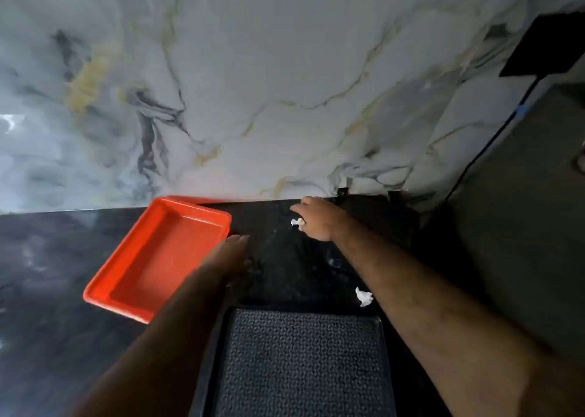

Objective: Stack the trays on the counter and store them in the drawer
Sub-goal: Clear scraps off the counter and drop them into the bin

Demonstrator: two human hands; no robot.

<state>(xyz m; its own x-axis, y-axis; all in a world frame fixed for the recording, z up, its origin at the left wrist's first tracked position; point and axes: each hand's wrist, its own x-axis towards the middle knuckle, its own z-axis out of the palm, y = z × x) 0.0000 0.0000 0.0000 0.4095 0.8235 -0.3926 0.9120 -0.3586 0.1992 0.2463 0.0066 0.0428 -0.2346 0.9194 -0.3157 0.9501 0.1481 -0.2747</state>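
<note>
Head view: left hand (226,258) touches red tray's (158,258) right rim.

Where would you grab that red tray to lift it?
Probably by the raised rim of the red tray, on its long right edge, where the left hand already rests. It sits upright and empty, so fingers can hook that lip from the right side.

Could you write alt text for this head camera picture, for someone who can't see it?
Seen from above, a person's left hand rests at the edge of a red tray on a dark counter, while the right hand reaches toward the marble wall, holding a scrap of white paper. Another scrap lies beside an open drawer with a textured black liner.
</note>
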